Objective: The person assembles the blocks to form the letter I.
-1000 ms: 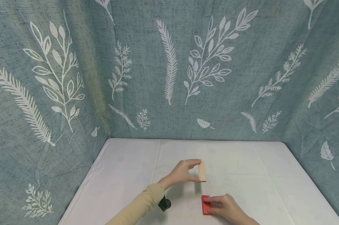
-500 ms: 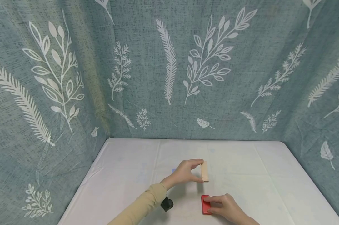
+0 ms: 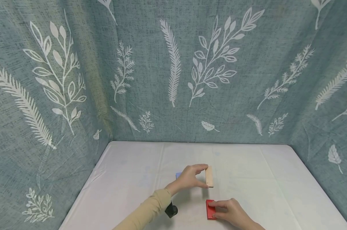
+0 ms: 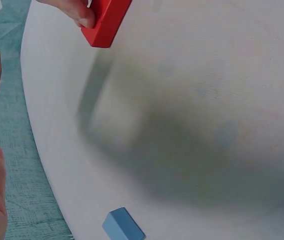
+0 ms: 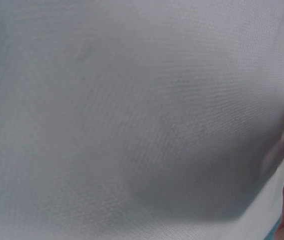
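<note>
My left hand (image 3: 188,177) pinches a pale wooden block (image 3: 209,176) by its two ends, thumb at the near end and fingers at the far end. The block is held above the table, its shadow falling below. My right hand (image 3: 232,210) holds a red block (image 3: 210,210) on the table, nearer to me; in the left wrist view a thumb or fingertip lies against that red block (image 4: 105,22). Behind the left hand a blue block (image 3: 177,175) is mostly hidden; more of the blue block (image 4: 123,225) shows in the left wrist view.
A white cloth covers the table (image 3: 248,172), with leaf-patterned teal curtains (image 3: 150,80) standing behind it and at both sides. A small black device (image 3: 171,210) sits at my left wrist.
My left hand has shifted slightly right with the wooden block, then a touch nearer to me. A corner of the blue block has come into view. The right hand stays in place.
</note>
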### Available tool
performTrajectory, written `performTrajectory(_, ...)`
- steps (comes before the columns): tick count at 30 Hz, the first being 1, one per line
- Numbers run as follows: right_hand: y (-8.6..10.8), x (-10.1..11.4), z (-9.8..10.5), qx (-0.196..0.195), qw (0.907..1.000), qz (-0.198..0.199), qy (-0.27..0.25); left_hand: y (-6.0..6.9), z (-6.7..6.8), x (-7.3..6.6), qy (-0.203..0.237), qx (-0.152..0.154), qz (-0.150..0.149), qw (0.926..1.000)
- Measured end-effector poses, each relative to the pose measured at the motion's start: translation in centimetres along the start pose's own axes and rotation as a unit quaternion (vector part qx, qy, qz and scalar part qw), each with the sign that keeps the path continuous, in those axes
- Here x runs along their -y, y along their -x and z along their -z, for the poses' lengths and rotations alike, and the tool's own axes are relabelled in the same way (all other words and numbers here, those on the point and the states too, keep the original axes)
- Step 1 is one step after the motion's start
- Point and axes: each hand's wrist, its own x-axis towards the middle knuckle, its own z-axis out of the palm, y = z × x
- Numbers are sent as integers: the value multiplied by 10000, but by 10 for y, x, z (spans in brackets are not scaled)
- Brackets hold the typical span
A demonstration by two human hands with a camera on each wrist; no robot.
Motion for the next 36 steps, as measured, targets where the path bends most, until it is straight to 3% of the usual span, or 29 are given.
performTrajectory(17, -2, 1, 1, 109, 9997, -200, 0, 1, -11, 11, -233, -8, 59, 9997)
performTrajectory(36, -1, 1, 1, 63, 10000, -40, -62, 1, -22, 20, -390, 8, -8, 9992)
